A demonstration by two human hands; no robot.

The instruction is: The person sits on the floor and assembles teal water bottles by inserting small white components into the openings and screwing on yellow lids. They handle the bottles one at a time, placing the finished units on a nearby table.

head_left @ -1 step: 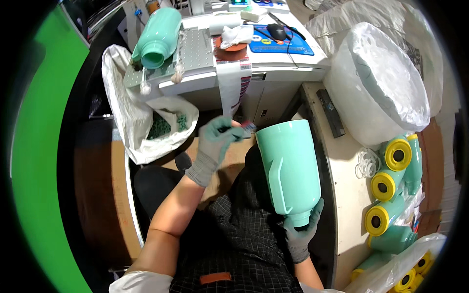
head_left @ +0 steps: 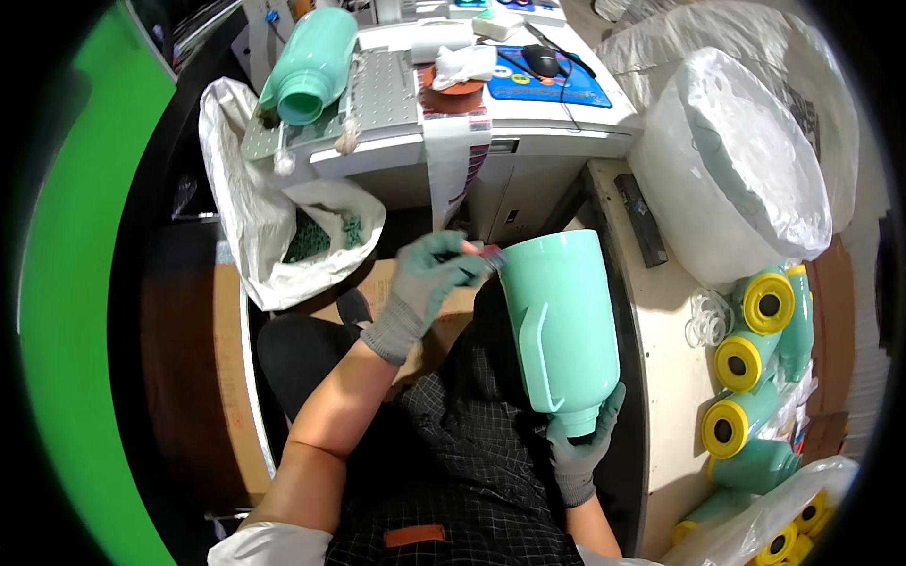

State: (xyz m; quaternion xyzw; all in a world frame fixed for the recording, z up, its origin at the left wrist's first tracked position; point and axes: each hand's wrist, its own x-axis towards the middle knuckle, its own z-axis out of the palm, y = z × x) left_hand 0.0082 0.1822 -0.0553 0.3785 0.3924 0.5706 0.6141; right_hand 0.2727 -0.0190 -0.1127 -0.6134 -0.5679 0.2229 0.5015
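A large mint-green jug shell (head_left: 571, 325) lies tilted over my lap, its wide end away from me and its narrow neck toward me. Its handle is on the left side. My right hand (head_left: 576, 462), in a grey-green glove, grips the neck from below; some fingers are hidden behind it. My left hand (head_left: 425, 283), gloved with a bare fingertip showing, pinches a small red and dark sticker label (head_left: 493, 258). The label is right by the jug's upper left wall; I cannot tell whether it touches.
Ahead, a white desk holds another mint jug (head_left: 316, 61), a strip of labels (head_left: 455, 156) and a mouse (head_left: 541, 60). A white sack (head_left: 241, 217) with green pieces stands left. On the right bench (head_left: 651, 340) are white rings (head_left: 708, 318), several yellow-ended mint jugs (head_left: 736, 363) and a large plastic bag (head_left: 708, 179).
My left hand has moved slightly right with the label, bringing it closer to the jug's wall. My right hand and the jug stay nearly still.
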